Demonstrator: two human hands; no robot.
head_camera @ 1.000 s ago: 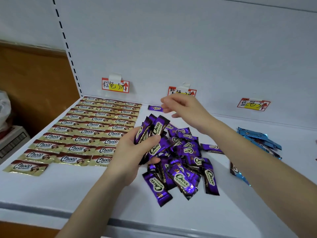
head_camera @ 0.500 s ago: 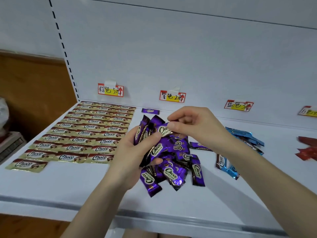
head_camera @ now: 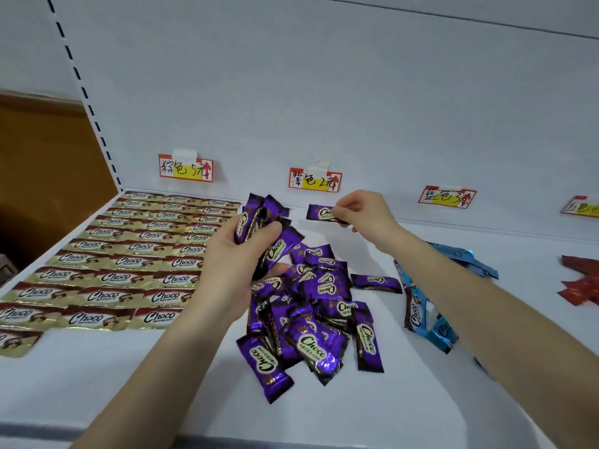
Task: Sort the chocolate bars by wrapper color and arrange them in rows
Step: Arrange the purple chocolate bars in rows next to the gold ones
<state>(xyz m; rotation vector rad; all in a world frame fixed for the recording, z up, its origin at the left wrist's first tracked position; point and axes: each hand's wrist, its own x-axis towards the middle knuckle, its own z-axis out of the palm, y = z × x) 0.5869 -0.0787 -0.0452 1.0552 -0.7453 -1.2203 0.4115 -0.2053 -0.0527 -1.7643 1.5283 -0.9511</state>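
We have the gold bars (head_camera: 116, 267) in finished rows; our left hand (head_camera: 236, 264) grips a purple bundle (head_camera: 264, 228), right fingers (head_camera: 340, 212) pinch one purple bar (head_camera: 319, 212); purple pile (head_camera: 311, 306), blue bars (head_camera: 434, 306) and red bars (head_camera: 580, 280) remain.

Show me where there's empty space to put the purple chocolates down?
The shelf is bare at the back, below the purple price tag, from the gold rows across to the blue bars. The right hand holds a purple bar there. The front strip is bare too. The purple pile in the middle is crowded.
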